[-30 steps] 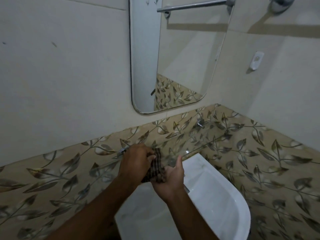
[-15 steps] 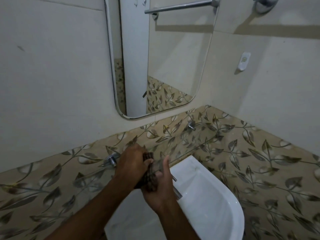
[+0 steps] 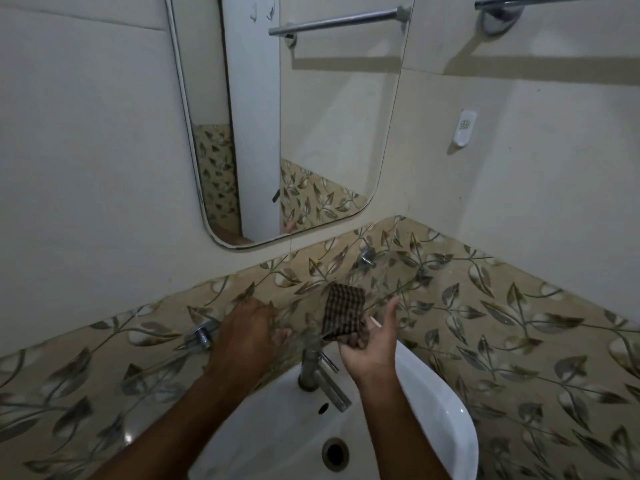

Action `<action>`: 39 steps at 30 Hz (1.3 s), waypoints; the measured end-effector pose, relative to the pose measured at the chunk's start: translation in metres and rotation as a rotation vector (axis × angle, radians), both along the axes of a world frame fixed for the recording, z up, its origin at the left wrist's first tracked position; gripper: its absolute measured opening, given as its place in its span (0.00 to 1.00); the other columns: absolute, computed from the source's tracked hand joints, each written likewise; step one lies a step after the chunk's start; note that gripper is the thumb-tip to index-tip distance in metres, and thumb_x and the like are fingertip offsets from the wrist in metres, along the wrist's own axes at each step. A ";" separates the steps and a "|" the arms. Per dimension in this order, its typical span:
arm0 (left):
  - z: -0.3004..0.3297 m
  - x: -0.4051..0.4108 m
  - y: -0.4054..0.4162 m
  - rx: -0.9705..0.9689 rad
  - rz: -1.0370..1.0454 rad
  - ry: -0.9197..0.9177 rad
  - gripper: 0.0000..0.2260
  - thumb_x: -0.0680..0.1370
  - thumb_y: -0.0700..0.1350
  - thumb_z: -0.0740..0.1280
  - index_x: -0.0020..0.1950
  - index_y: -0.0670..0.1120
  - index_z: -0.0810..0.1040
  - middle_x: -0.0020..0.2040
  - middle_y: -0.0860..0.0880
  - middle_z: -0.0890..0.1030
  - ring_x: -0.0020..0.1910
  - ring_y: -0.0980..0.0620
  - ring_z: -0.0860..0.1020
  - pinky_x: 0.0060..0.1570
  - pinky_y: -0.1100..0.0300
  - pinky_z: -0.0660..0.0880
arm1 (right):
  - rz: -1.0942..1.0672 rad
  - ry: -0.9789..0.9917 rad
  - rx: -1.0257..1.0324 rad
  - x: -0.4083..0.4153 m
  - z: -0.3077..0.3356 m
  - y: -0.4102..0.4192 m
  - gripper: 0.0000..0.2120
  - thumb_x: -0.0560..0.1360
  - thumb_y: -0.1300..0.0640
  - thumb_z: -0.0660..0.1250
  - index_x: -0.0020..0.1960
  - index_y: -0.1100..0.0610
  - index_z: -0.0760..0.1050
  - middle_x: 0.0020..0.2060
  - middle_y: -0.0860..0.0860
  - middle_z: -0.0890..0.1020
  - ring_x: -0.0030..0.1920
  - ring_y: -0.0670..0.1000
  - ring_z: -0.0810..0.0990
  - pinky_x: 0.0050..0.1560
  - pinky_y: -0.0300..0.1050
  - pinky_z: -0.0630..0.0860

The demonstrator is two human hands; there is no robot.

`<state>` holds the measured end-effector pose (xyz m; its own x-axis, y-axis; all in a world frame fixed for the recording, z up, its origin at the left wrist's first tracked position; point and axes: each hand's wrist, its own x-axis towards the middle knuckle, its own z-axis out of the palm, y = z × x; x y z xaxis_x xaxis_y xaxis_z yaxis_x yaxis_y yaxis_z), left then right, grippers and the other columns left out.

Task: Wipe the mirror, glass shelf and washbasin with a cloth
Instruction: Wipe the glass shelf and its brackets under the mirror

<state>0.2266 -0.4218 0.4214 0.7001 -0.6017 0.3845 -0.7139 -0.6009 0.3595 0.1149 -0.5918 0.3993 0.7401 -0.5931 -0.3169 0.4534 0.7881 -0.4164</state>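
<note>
Here right hand (image 3: 369,344) grips checked cloth (image 3: 343,312); no legible writing.

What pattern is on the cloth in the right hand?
A dark brown and light checked weave on the cloth, pinched by the right hand; the head view shows it.

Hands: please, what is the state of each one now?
Left hand: open, resting on the glass shelf.
Right hand: holding the cloth.
</note>
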 end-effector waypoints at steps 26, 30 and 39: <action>-0.004 0.003 -0.039 -0.061 -0.116 -0.045 0.17 0.74 0.56 0.68 0.56 0.47 0.81 0.51 0.50 0.80 0.51 0.49 0.77 0.51 0.56 0.75 | -0.163 -0.104 0.042 -0.006 -0.015 -0.096 0.51 0.69 0.22 0.57 0.73 0.64 0.67 0.69 0.63 0.72 0.71 0.64 0.68 0.75 0.62 0.60; -0.004 0.000 -0.052 -0.040 -0.132 -0.103 0.15 0.73 0.55 0.68 0.54 0.48 0.81 0.48 0.50 0.81 0.49 0.49 0.79 0.49 0.55 0.76 | -0.156 -0.065 0.069 0.002 -0.009 -0.102 0.50 0.70 0.23 0.58 0.73 0.64 0.66 0.68 0.63 0.73 0.71 0.64 0.69 0.74 0.61 0.62; -0.002 -0.004 -0.078 -0.036 -0.144 -0.030 0.14 0.75 0.53 0.69 0.59 0.51 0.78 0.54 0.51 0.79 0.55 0.51 0.76 0.56 0.58 0.71 | -0.163 -0.086 0.037 0.003 -0.011 -0.128 0.52 0.65 0.23 0.66 0.72 0.63 0.67 0.67 0.62 0.74 0.67 0.64 0.71 0.73 0.64 0.64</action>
<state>0.2227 -0.4996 0.4195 0.5953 -0.6806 0.4271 -0.8026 -0.4787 0.3559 0.1182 -0.7197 0.3884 0.6601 -0.6967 -0.2809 0.6091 0.7152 -0.3427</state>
